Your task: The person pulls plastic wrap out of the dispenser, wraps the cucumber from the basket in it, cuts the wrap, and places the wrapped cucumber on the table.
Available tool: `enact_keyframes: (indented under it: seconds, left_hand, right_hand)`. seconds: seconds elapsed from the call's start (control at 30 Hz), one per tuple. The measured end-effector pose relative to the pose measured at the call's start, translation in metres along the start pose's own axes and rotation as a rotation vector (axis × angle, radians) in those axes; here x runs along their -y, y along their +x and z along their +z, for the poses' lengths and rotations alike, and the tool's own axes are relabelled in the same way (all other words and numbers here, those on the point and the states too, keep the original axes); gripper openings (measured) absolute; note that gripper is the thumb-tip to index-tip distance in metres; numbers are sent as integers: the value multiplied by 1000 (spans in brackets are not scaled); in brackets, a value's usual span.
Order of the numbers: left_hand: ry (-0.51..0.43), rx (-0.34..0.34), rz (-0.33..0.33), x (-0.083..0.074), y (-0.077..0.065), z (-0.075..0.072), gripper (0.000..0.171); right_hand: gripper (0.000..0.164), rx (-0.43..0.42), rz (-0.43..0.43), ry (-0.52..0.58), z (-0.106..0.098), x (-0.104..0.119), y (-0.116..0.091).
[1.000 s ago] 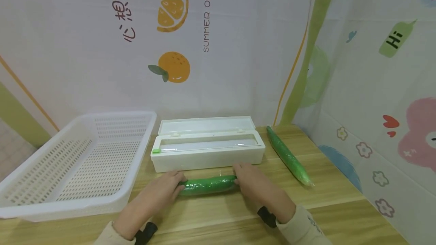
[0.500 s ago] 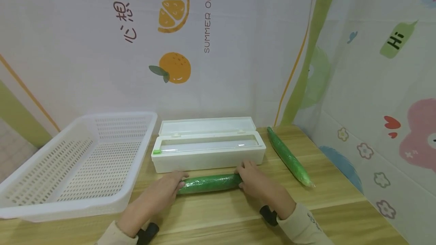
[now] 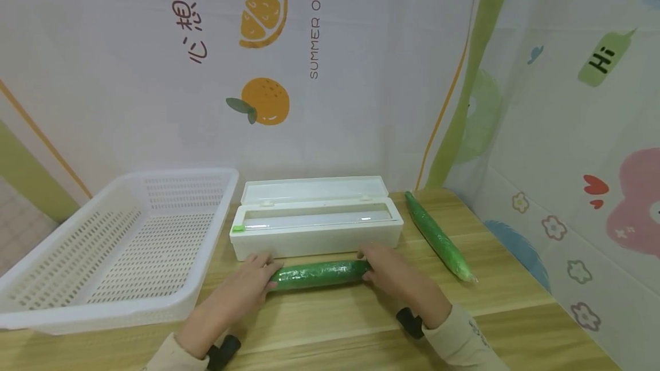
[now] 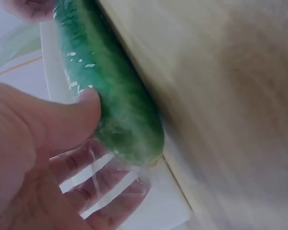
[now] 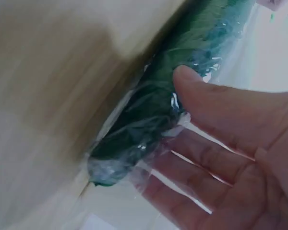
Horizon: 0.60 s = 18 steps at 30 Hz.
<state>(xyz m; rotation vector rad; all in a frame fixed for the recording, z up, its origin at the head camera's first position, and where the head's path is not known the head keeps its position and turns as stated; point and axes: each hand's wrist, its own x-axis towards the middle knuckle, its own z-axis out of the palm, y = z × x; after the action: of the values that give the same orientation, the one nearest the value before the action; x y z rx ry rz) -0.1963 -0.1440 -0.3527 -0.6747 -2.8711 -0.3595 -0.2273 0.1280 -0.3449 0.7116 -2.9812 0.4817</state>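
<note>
A cucumber (image 3: 319,275) wrapped in clear film lies across the table in front of a white film dispenser box (image 3: 317,239). My left hand (image 3: 246,284) holds its left end; in the left wrist view the thumb (image 4: 89,108) presses on the cucumber (image 4: 110,81) and the fingers reach past its far side, touching loose film. At the other end, my right hand (image 3: 389,271) holds the cucumber in the same way. The right wrist view shows its thumb (image 5: 189,79) on the wrapped surface, with crinkled film (image 5: 144,175) near the fingers.
A second film-wrapped cucumber (image 3: 438,239) lies at the right. To the left stands a white perforated basket (image 3: 185,296). The dispenser's lid (image 3: 314,189) is raised at the back, and a green slider (image 3: 238,228) sits at its left end. Printed cloth hangs behind.
The cucumber and both hands have shifted slightly away from me and to the right. The right hand now covers less of its end. The box, basket and second cucumber have stayed put.
</note>
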Motion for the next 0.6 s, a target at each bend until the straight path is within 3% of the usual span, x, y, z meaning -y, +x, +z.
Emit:
enact_keyframes:
  seconds: [0.3, 0.6]
  left_hand:
    - [-8, -82, 2, 3, -2, 3, 39]
    - [-46, -30, -34, 3, -1, 6, 44]
  right_hand:
    - [30, 30, 30, 36, 4, -7, 3]
    - [32, 82, -4, 63, 4, -12, 4]
